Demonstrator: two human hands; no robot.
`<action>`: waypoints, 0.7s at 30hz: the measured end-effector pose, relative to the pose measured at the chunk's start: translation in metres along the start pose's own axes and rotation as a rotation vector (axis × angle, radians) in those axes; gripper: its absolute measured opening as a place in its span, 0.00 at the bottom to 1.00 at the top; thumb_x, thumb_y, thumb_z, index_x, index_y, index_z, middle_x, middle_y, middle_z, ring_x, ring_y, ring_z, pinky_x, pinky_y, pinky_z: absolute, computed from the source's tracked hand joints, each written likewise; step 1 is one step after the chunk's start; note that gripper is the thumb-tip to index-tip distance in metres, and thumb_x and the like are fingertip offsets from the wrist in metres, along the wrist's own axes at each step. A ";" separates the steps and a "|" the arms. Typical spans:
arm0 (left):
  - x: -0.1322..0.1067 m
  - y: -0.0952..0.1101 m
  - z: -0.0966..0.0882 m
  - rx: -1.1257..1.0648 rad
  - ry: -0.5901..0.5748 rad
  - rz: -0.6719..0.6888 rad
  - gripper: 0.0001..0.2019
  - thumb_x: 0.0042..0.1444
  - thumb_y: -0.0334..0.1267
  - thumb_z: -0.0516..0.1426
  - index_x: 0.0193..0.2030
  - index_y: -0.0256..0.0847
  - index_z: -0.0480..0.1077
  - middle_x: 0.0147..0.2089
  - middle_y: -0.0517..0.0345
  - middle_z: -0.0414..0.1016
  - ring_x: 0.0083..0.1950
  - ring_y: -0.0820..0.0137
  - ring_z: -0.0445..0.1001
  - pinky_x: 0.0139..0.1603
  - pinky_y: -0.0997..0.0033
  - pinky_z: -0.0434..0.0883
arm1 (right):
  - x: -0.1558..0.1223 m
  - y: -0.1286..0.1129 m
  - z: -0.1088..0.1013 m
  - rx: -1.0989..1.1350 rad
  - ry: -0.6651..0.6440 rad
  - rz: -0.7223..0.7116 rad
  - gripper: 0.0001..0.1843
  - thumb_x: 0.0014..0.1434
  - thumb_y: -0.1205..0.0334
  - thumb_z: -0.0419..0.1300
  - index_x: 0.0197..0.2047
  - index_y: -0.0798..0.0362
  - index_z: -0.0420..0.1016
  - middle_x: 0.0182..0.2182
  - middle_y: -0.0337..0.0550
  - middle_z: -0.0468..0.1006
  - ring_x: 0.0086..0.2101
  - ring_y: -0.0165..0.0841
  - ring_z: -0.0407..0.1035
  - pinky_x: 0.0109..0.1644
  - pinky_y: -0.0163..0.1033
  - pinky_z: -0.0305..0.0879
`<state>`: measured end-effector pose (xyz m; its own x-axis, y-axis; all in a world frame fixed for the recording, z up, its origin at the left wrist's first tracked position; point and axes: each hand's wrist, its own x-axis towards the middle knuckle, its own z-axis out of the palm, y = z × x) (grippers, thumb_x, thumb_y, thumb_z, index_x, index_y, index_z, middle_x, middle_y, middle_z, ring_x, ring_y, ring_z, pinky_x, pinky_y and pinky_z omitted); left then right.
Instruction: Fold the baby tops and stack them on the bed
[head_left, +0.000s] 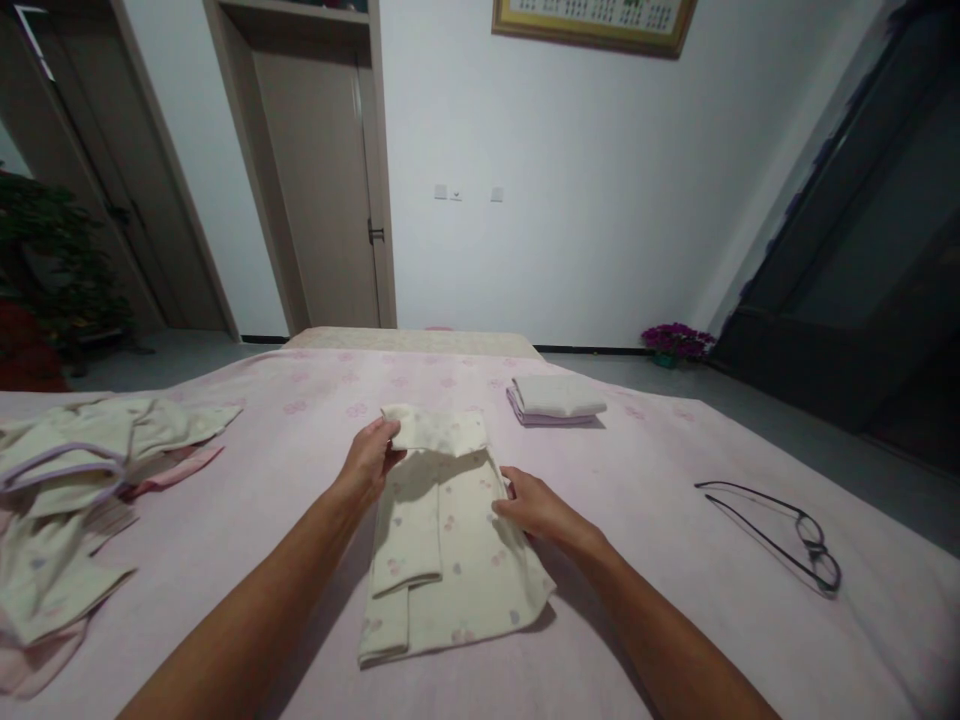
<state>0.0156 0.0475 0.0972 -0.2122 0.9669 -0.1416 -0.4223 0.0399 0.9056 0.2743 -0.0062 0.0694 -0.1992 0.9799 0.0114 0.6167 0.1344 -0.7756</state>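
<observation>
One cream shirt (pixel 472 560), printed with small motifs, partly folded, lying mid-bed on a pink sheet (pixel 637 620); long axis running away from the person, slightly aslant, the broad hem toward the person and the narrower, folded-over end pointing to the far wall; one sleeve laid lengthwise along its left part, cuff nearward. One right hand (pixel 536 505), thumb and fingers gripping the shirt's right edge below the fold. One left hand (pixel 370 458), fingers pinching the far left corner. One pair of glasses (pixel 814 548), at right, arms unfolded. One loose heap of clothes (pixel 60 475), at left. One folded stack (pixel 556 400), white over lilac, beyond the right hand. Purple flowers (pixel 677 341), on the floor. One closed door (pixel 319 170).
</observation>
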 end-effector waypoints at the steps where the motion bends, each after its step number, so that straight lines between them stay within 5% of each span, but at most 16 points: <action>1: 0.001 0.004 0.001 0.006 0.000 0.013 0.09 0.47 0.31 0.62 0.38 0.35 0.74 0.29 0.59 0.75 0.23 0.78 0.71 0.22 0.83 0.66 | 0.001 -0.005 0.004 0.003 -0.024 0.003 0.21 0.48 0.69 0.57 0.47 0.54 0.75 0.33 0.42 0.79 0.30 0.33 0.70 0.31 0.33 0.59; 8: 0.004 0.028 -0.003 0.030 0.004 0.147 0.16 0.41 0.37 0.64 0.40 0.37 0.75 0.31 0.60 0.76 0.26 0.77 0.70 0.25 0.83 0.66 | -0.003 -0.025 0.038 -0.110 -0.067 -0.091 0.08 0.51 0.72 0.54 0.34 0.52 0.70 0.24 0.37 0.71 0.25 0.28 0.62 0.28 0.32 0.48; 13: -0.005 0.036 -0.008 0.099 -0.014 0.185 0.19 0.39 0.40 0.64 0.41 0.36 0.75 0.31 0.60 0.76 0.28 0.75 0.70 0.27 0.80 0.66 | -0.008 -0.024 0.044 -0.258 -0.021 -0.226 0.06 0.53 0.72 0.53 0.28 0.52 0.66 0.25 0.38 0.70 0.27 0.29 0.60 0.30 0.34 0.46; 17: -0.028 0.028 -0.006 0.261 -0.190 0.218 0.15 0.44 0.41 0.63 0.38 0.35 0.76 0.28 0.60 0.73 0.27 0.73 0.69 0.29 0.77 0.65 | -0.006 -0.019 0.042 -0.246 -0.084 -0.274 0.08 0.52 0.72 0.54 0.24 0.52 0.69 0.25 0.38 0.73 0.29 0.30 0.63 0.32 0.34 0.51; 21: -0.061 0.003 -0.005 0.707 -0.373 0.478 0.09 0.56 0.40 0.56 0.37 0.40 0.76 0.32 0.58 0.74 0.33 0.68 0.71 0.36 0.72 0.66 | 0.012 -0.004 0.038 0.043 0.063 -0.147 0.11 0.56 0.65 0.56 0.39 0.52 0.80 0.31 0.43 0.79 0.32 0.33 0.70 0.35 0.35 0.61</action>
<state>0.0225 -0.0124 0.1067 0.1236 0.9337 0.3360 0.2983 -0.3579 0.8848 0.2406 -0.0010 0.0491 -0.2362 0.9575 0.1656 0.5508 0.2724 -0.7889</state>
